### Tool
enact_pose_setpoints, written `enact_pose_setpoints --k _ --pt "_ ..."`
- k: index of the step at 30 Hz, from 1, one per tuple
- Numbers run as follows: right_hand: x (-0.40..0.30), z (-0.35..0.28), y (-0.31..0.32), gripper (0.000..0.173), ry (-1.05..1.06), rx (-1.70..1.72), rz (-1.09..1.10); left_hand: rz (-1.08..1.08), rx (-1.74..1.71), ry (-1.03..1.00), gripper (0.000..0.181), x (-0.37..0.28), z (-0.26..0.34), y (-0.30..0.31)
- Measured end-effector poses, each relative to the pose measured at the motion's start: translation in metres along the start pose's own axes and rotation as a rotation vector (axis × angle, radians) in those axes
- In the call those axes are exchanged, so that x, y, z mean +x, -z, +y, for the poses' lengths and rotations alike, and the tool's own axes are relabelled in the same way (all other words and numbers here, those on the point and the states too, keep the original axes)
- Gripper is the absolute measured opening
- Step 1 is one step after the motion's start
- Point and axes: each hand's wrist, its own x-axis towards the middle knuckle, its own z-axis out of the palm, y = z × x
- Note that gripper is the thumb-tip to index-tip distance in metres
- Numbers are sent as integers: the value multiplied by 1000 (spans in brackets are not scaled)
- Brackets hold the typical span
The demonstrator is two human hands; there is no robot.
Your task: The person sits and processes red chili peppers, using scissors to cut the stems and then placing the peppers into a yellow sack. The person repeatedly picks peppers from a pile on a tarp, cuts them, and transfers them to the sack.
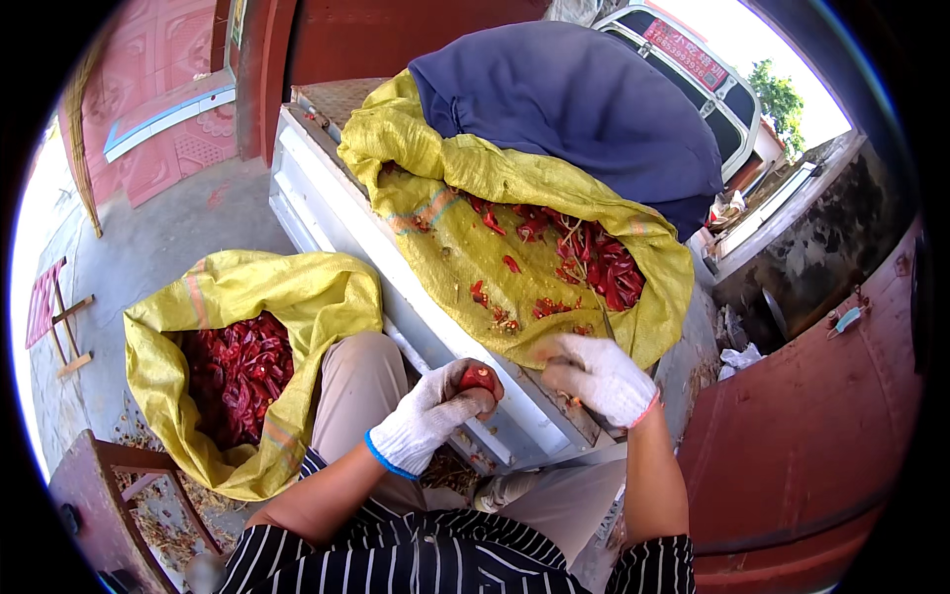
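In my left hand (438,419), wearing a white knit glove with a blue cuff, is a red dried chili pepper (477,379), mostly wrapped by the fingers. My right hand (600,377), in a matching glove with a pink cuff, is at the near edge of a yellow woven sack (423,275). Its fingers are blurred, so I cannot tell whether they hold anything. A thin dark strip (606,323) shows just above it, its kind unclear. Whole red chilies (612,271) are heaped at the right of this sack, with broken pieces and seeds (505,321) scattered nearer me.
The sack lies on a white metal truck bed (460,312), beside a dark blue cloth (571,111). Left of my knee stands another yellow sack (159,356) filled with red chilies (241,371). A wooden chair (111,505) is lower left; a red metal panel (801,445) is right.
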Motion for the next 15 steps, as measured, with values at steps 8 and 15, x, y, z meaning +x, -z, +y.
enact_pose_setpoints --k 8,15 --pt "158 63 16 30 198 -835 443 -71 -52 33 17 0 11 4" --pt "165 69 28 16 317 -794 591 -51 -64 59 20 2 7 13"
